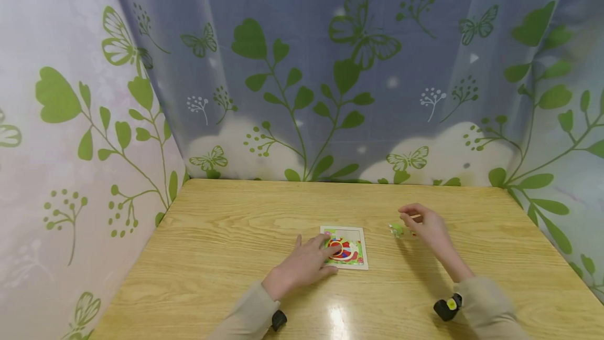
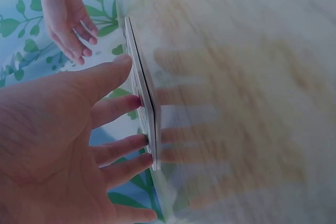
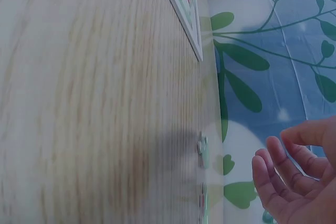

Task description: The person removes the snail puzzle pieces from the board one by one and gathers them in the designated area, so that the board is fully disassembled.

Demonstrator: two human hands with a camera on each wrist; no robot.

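A small square picture puzzle (image 1: 351, 261) with a pale frame and a colourful red, white and green picture lies on the table. My left hand (image 1: 304, 264) rests over its left side, fingers spread and fairly straight, fingertips touching the board; in the left wrist view the puzzle (image 2: 142, 82) appears edge-on beyond the fingers. To the right of the board lie loose puzzle pieces, among them a green and white piece (image 1: 395, 230). Above these hovers my right hand (image 1: 427, 227), fingers loosely bent and holding nothing. The right wrist view shows one piece (image 3: 203, 151) lying below that hand (image 3: 299, 171).
The wooden table (image 1: 226, 235) reaches back to a blue curtain (image 1: 302, 67) printed with green leaves and butterflies. Similar patterned cloth (image 1: 71, 172) hangs on the left and right sides. Black wrist devices (image 1: 445, 308) sit at both sleeves.
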